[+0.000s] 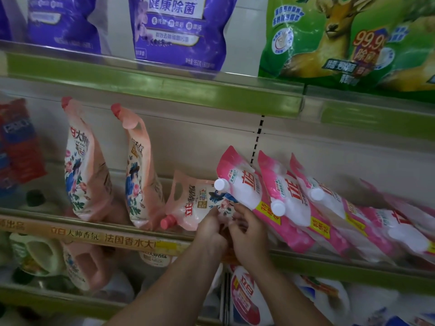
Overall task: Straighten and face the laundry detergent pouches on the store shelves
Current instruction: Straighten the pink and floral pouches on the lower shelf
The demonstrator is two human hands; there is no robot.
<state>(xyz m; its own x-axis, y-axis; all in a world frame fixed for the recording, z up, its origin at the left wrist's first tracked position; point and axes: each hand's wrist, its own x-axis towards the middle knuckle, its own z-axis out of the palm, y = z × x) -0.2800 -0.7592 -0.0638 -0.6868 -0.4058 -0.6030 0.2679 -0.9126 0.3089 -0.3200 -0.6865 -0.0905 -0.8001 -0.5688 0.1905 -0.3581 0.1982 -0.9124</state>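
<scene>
A peach floral detergent pouch [194, 203] lies on its side on the middle shelf, its pink cap pointing down-left. My left hand [210, 228] and my right hand [246, 228] both grip its right bottom edge, fingers curled round it. Two matching peach pouches [82, 165] [138, 168] stand upright to the left. To the right, a row of several pink-and-white pouches [244, 182] with white caps leans left, the first one resting over the lying pouch's corner.
A clear plastic rail [117, 225] with an orange label strip fronts the middle shelf. Purple pouches [181, 31] and green bags [341, 41] stand on the shelf above. Detergent bottles [82, 264] fill the shelf below. Red-and-blue packs [16, 142] sit at far left.
</scene>
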